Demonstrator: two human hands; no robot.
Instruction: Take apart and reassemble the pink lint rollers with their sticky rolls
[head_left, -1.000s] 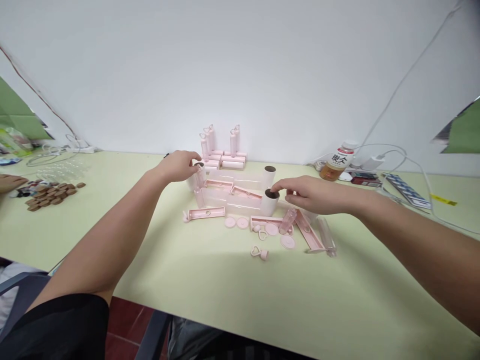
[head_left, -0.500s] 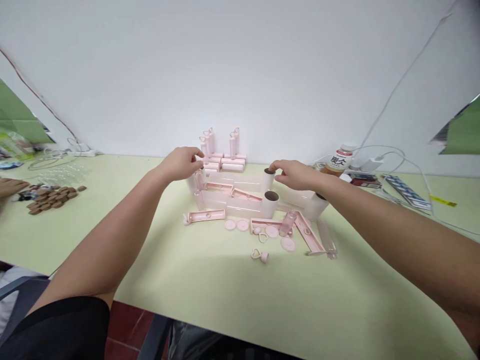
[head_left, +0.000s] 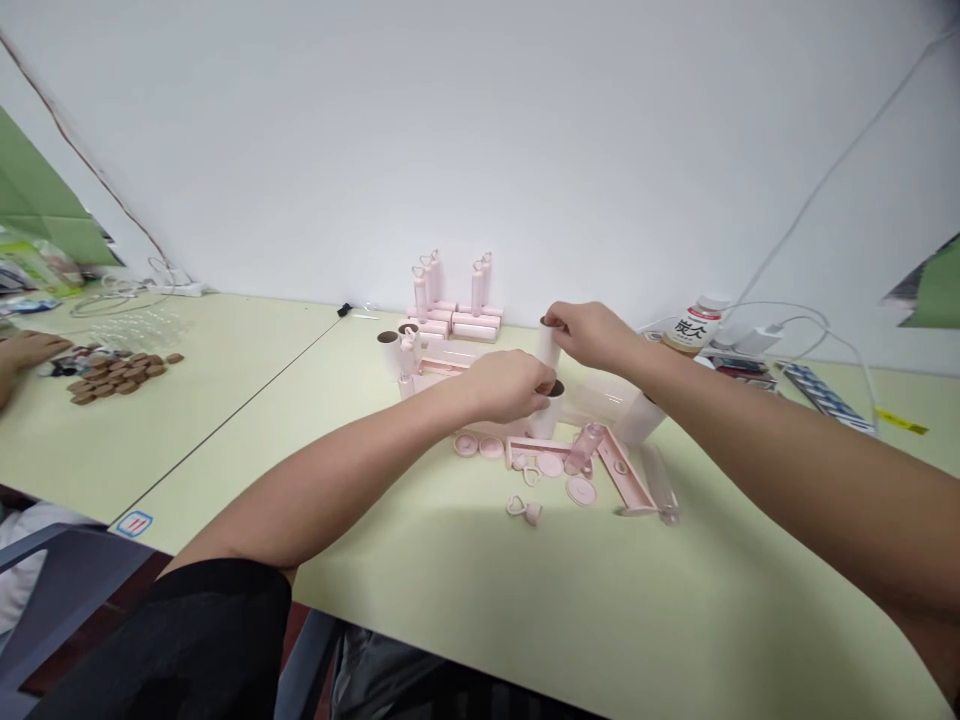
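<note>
My left hand (head_left: 517, 385) is closed at the top of the nearer white roll (head_left: 546, 418), fingers curled at its rim. Behind it, my right hand (head_left: 589, 335) pinches the rim of a farther white roll (head_left: 549, 350). Both rolls stand upright. Translucent white film (head_left: 480, 350) stretches between the rolls on the left and right. Two more rolls, one of them an upright roll (head_left: 388, 352) with a brown core, are at the left. In front lie pink trays (head_left: 626, 475), pink discs (head_left: 581, 490), a clear pink tube (head_left: 583, 450) and a heart-ring cap (head_left: 532, 513).
Pink cylinders with ring tops (head_left: 420, 290) stand by the wall among pink boxes (head_left: 476, 326). At right are a labelled bottle (head_left: 694, 325), cables and a patterned box (head_left: 825, 395). Brown discs (head_left: 116, 380) lie left, near another person's hand (head_left: 34, 350).
My left hand has moved right, from the left-hand rolls to the nearer right roll. My right hand stays at the farther roll, its fingers now pinching the rim. The view has shifted slightly.
</note>
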